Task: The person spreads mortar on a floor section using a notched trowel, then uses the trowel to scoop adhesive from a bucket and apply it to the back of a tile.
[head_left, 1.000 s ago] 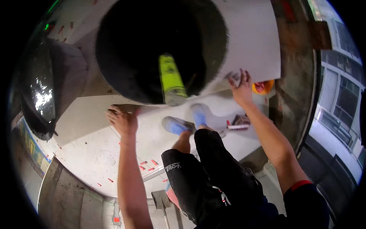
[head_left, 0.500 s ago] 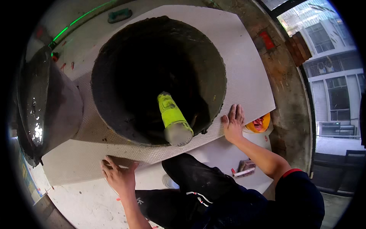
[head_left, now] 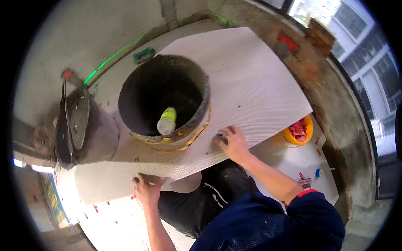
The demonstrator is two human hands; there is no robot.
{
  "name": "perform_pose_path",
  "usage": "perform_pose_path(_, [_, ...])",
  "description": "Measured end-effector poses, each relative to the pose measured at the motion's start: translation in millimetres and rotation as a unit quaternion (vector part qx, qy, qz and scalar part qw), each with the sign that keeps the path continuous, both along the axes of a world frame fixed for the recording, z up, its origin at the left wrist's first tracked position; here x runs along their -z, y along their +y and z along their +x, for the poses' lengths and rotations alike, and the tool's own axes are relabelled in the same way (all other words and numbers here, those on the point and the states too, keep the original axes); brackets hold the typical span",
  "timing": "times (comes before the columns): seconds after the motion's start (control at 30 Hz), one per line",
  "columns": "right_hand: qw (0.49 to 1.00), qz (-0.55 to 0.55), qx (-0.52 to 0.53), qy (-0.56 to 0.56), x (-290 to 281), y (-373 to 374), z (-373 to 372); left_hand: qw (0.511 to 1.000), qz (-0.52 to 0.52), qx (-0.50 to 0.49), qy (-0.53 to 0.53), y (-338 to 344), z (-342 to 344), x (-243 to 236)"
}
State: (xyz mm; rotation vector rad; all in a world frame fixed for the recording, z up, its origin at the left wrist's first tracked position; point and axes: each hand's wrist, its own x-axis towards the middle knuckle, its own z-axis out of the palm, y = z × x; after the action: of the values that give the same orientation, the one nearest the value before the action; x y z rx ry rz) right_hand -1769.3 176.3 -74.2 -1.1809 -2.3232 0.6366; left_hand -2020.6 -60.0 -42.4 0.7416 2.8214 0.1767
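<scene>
On pale textured sheet (head_left: 255, 83): black bucket (head_left: 187, 69). At sheet's near edge: left hand (head_left: 147, 191), thumb spread wide from fingers. Inboard, over sheet: right hand (head_left: 235, 145), fingers bent, blurred; pinching or not, cannot tell. Open run from black bucket to sheet's right edge; yellow bucket (head_left: 310, 127) just beside right corner.

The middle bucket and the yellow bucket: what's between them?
In the head view, pale slab with a dark speck on it; the right hand is close by, on the person's side.
</scene>
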Motion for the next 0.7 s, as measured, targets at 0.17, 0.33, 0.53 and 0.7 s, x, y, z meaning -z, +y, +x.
perform_pose_path(0.17, [0.995,0.063,-0.02,0.067,32.1,2.9,-34.2,0.997,0.005,-0.001,0.076,-39.7,-17.0,20.5])
perform_pose_path(0.33, [0.994,-0.036,0.013,0.1,39.6,9.5,-15.2,0.999,-0.011,0.005,0.035,-32.4,-10.7,22.5])
perform_pose_path(0.53, [0.994,-0.093,0.028,0.055,-34.7,-9.1,88.6,0.999,-0.027,-0.027,0.002,-20.3,1.6,-8.3])
perform_pose_path(0.7, [0.988,-0.119,0.086,0.037,-29.9,-26.1,144.0,0.999,-0.01,-0.039,0.035,-27.6,0.4,4.3])
